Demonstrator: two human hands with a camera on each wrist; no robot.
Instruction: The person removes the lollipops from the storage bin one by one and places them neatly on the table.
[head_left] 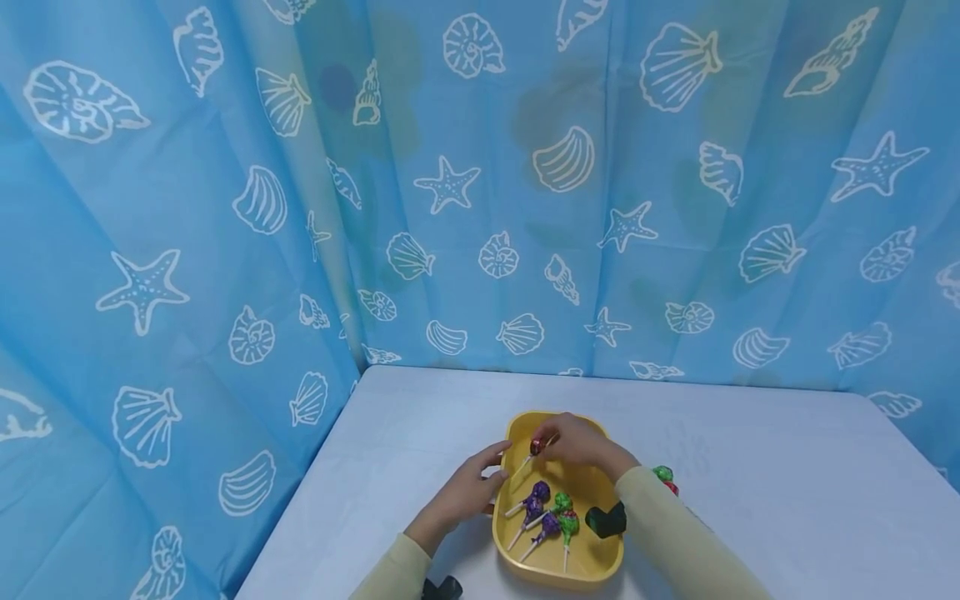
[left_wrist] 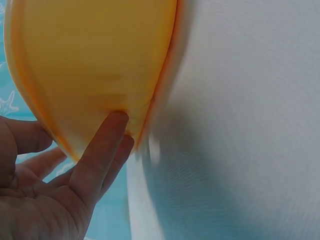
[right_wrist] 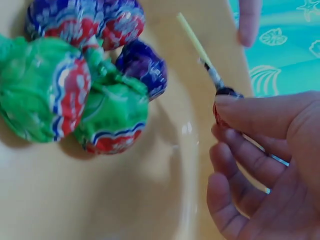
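A red lollipop is being pinched by its head in the right hand, over the yellow tray at its 12 o'clock end. The tray's 9 o'clock rim is being steadied by the left hand, fingers straight against it. Four lollipops are already lying inside, toward 6 o'clock. More lollipops are being left on the table at 3 o'clock, so the work appears about halfway.

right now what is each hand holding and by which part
The right hand pinches a red lollipop by its wrapped head, the stick pointing away. The left hand holds nothing; its straight fingers press the yellow tray at its outer wall.
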